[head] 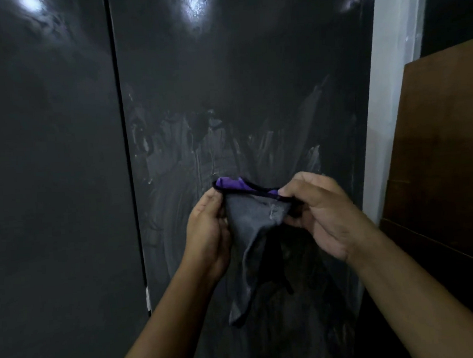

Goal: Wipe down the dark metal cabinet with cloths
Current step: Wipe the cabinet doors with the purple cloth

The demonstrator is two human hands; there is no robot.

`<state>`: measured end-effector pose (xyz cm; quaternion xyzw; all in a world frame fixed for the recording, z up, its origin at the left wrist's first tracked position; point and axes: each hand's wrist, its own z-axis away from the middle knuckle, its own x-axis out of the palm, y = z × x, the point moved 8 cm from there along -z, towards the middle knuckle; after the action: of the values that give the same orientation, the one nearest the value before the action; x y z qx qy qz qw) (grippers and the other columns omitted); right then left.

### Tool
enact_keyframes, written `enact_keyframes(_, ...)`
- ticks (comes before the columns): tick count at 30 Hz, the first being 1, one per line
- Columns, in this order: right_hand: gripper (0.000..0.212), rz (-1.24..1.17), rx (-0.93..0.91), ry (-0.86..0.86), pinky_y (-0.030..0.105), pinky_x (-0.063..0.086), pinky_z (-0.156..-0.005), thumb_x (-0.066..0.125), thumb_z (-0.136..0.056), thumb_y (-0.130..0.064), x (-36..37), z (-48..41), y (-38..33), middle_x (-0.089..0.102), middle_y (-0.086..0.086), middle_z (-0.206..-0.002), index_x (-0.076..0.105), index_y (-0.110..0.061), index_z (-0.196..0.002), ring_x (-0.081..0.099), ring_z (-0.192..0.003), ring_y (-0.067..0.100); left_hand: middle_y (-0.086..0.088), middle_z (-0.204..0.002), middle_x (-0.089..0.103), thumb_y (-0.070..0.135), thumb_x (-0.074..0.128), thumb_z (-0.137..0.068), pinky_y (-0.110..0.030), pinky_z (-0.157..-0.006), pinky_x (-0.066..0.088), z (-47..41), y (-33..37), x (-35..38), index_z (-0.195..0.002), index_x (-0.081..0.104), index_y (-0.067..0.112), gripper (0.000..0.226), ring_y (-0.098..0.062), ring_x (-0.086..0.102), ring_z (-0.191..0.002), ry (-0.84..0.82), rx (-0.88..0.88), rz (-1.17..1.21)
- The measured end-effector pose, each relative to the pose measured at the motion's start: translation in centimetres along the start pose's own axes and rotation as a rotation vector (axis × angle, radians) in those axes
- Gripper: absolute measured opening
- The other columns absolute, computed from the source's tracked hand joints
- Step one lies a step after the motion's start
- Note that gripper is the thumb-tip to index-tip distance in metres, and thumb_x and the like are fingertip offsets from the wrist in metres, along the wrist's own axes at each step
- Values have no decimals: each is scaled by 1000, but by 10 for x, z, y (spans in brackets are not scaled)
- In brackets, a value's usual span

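Note:
The dark metal cabinet [237, 68] fills most of the view, its right door smeared with pale wet streaks around the middle. In front of that door I hold a grey cloth [252, 233] with a purple inner side and black edging. My left hand [208, 230] pinches its top left corner. My right hand [320, 209] pinches the top right edge. The cloth hangs down between both hands, a little off the door.
A vertical seam [125, 147] separates the left door [49, 176] from the right one. A white wall strip [388, 95] runs along the cabinet's right edge. A brown wooden panel [444, 152] stands at the far right.

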<state>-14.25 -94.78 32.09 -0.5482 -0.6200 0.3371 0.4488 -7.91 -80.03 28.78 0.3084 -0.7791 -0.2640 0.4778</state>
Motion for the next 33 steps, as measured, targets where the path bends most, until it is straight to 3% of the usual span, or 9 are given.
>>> enact_keyframes(4, 16, 199, -170, 118, 32, 44, -64, 63, -84, -16, -18, 0, -10, 56, 3, -73, 56, -21, -70, 52, -71, 19, -10, -100, 71, 20, 46, -104, -26, -71, 56, 4, 5, -7, -117, 63, 6, 25, -15, 66, -84, 21, 49, -104)
enact_keyframes(9, 28, 658, -252, -11, 37, 52, -78, 55, -89, -17, -9, 7, -17, 75, 1, -83, 78, -27, -76, 68, -81, 17, -18, -100, 69, 12, 42, -105, -36, -84, 55, 4, 10, -5, -119, 59, 0, 25, -26, 65, -89, 52, 91, -73)
enact_keyframes(12, 41, 982, -133, -108, 35, 51, -63, 59, -88, -21, -6, 10, -2, 65, 2, -54, 65, -18, -48, 59, -55, 15, -9, -96, 70, 11, 41, -105, -37, -88, 51, 1, 12, -7, -109, 64, 10, 23, -18, 63, -86, 87, 83, -75)
enact_keyframes(15, 39, 1133, 42, -321, 25, 45, -56, 57, -90, -24, 3, 17, 26, 63, 3, -52, 66, -15, -53, 53, -49, 11, -11, -106, 69, 14, 45, -102, -41, -99, 47, -4, 8, -4, -111, 63, 11, 20, -22, 64, -99, 34, 34, 20)
enact_keyframes(18, 17, 1075, -33, -163, 29, 53, -63, 67, -86, -37, -8, 5, 29, 70, -6, -65, 75, -24, -79, 63, -60, 8, -18, -138, 58, 35, 58, -88, -50, -109, 44, -2, -8, 7, -139, 53, 5, 59, -31, 55, -129, -62, -162, 171)
enact_keyframes(23, 59, 835, 3, -23, 37, 55, -92, 79, -69, -61, -33, -10, 45, 67, -12, -108, 55, -39, -118, 66, -98, 6, -20, -98, 74, 29, 52, -84, -45, -75, 61, 8, -32, 22, -95, 75, -5, 43, -27, 74, -85, -86, -338, 365)
enact_keyframes(26, 53, 843, -17, -103, 32, 48, -95, 70, -67, -77, -35, -11, 53, 63, -12, -112, 62, -42, -107, 57, -108, 5, -20, -93, 73, 23, 53, -86, -43, -86, 55, 7, -41, 22, -92, 73, -7, 36, -27, 74, -82, -109, -355, 438)
enact_keyframes(29, 21, 573, 8, -178, 26, 45, -73, 68, -86, -50, -31, -5, 54, 66, -11, -79, 69, -30, -79, 60, -77, 4, -25, -109, 69, 19, 61, -80, -51, -88, 53, 10, -46, 23, -101, 70, -8, 36, -31, 71, -99, -137, -396, 442)
enact_keyframes(33, 19, 170, 64, -55, 30, 50, -71, 58, -97, -16, -43, -3, 47, 73, 9, -94, 71, -9, -109, 66, -82, 19, -25, -115, 68, 27, 38, -101, -51, -84, 58, 11, -54, 16, -116, 63, -6, 44, -32, 71, -101, -104, -423, 291)
